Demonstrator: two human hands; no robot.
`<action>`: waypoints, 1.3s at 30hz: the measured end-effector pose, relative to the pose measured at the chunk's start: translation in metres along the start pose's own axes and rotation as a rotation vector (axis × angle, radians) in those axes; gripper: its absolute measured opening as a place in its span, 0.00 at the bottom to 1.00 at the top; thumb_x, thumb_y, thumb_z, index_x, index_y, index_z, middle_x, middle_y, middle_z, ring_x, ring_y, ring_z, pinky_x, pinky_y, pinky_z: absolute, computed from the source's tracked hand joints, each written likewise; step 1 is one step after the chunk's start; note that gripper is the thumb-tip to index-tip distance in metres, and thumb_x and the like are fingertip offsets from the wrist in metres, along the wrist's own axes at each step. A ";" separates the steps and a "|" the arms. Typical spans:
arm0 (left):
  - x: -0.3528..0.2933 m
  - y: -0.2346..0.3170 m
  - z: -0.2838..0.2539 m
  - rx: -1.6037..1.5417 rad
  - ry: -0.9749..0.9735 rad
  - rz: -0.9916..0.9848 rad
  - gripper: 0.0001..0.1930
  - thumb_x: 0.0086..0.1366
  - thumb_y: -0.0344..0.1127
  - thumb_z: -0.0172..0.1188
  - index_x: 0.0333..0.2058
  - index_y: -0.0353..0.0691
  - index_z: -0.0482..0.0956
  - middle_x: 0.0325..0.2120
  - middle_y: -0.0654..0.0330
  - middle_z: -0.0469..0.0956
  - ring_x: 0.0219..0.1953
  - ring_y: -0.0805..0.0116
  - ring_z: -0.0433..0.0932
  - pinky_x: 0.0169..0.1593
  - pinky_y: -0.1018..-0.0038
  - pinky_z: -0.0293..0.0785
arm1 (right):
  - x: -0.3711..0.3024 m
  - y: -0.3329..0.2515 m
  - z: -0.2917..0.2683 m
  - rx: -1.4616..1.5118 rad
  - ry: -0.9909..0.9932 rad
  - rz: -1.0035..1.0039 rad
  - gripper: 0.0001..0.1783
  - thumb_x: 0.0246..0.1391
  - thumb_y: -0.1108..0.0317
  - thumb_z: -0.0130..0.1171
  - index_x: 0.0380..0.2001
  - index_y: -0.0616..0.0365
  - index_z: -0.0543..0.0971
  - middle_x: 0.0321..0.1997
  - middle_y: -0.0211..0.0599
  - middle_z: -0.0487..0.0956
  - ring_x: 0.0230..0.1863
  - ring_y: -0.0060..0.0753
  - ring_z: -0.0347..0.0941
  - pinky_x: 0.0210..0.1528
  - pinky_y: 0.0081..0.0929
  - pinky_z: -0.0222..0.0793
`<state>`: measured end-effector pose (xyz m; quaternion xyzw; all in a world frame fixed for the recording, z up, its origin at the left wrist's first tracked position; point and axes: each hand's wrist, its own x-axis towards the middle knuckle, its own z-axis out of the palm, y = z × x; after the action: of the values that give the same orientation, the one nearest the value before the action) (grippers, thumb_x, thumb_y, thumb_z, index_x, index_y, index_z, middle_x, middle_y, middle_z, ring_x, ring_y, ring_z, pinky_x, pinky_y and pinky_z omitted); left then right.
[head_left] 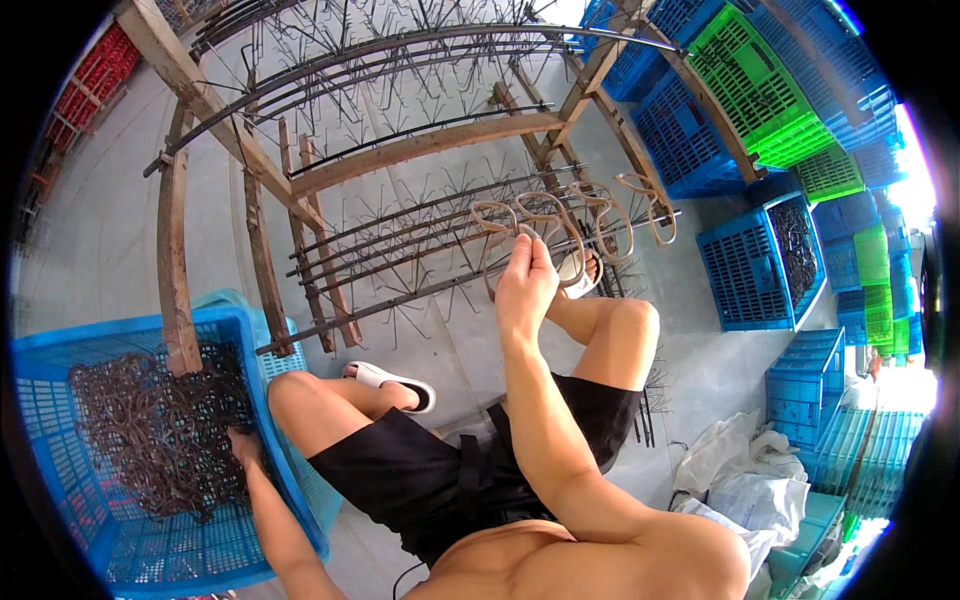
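Observation:
My right hand (527,285) is raised at the low rod of a rack. Its fingers are pinched on a tan looped piece (543,203), shaped rather like an eyeglass frame. More tan looped pieces (612,222) hang along the same metal rod (385,298) to the right. My left hand (243,446) reaches into a blue plastic basket (85,548) at the lower left. It touches a tangled heap of dark brown looped pieces (150,430). The fingers of that hand are mostly hidden against the heap.
A wooden rack (430,152) with rows of bristling hooked rods stands ahead. One wooden leg (178,270) overlaps the basket. Stacked blue and green crates (745,80) line the right, with a filled blue crate (745,275) below them. White plastic bags (750,495) lie at the lower right.

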<state>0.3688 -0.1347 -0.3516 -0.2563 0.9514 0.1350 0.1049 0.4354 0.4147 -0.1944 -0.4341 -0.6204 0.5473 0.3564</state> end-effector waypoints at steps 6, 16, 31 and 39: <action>0.013 -0.043 -0.011 -0.086 -0.136 -0.174 0.22 0.58 0.34 0.54 0.52 0.38 0.67 0.42 0.45 0.75 0.46 0.47 0.73 0.48 0.61 0.68 | 0.001 -0.004 0.003 -0.013 -0.042 -0.006 0.15 0.59 0.64 0.47 0.25 0.65 0.71 0.14 0.30 0.63 0.18 0.19 0.54 0.21 0.23 0.55; -0.027 -0.056 -0.008 -0.113 -0.024 0.075 0.19 0.66 0.37 0.43 0.52 0.33 0.63 0.44 0.40 0.72 0.48 0.43 0.70 0.50 0.59 0.64 | 0.005 0.016 0.005 0.195 -0.171 0.029 0.15 0.60 0.64 0.46 0.20 0.56 0.68 0.10 0.20 0.59 0.09 0.13 0.54 0.10 0.17 0.48; -0.122 0.054 -0.096 -1.316 0.146 0.009 0.08 0.58 0.30 0.55 0.37 0.40 0.68 0.20 0.69 0.66 0.14 0.85 0.57 0.13 0.87 0.48 | -0.011 0.003 0.001 -0.072 -0.285 -0.159 0.13 0.60 0.63 0.49 0.30 0.62 0.75 0.10 0.20 0.61 0.12 0.12 0.54 0.13 0.18 0.50; -0.139 0.080 -0.107 -1.526 0.171 0.091 0.10 0.59 0.27 0.51 0.40 0.37 0.69 0.18 0.70 0.64 0.13 0.85 0.57 0.12 0.88 0.47 | -0.005 0.002 -0.002 -0.087 -0.296 -0.164 0.14 0.60 0.63 0.49 0.26 0.62 0.73 0.10 0.22 0.61 0.12 0.13 0.55 0.13 0.19 0.51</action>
<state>0.4317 -0.0374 -0.1974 -0.2277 0.6091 0.7379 -0.1805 0.4396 0.4114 -0.1963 -0.3117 -0.7226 0.5469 0.2855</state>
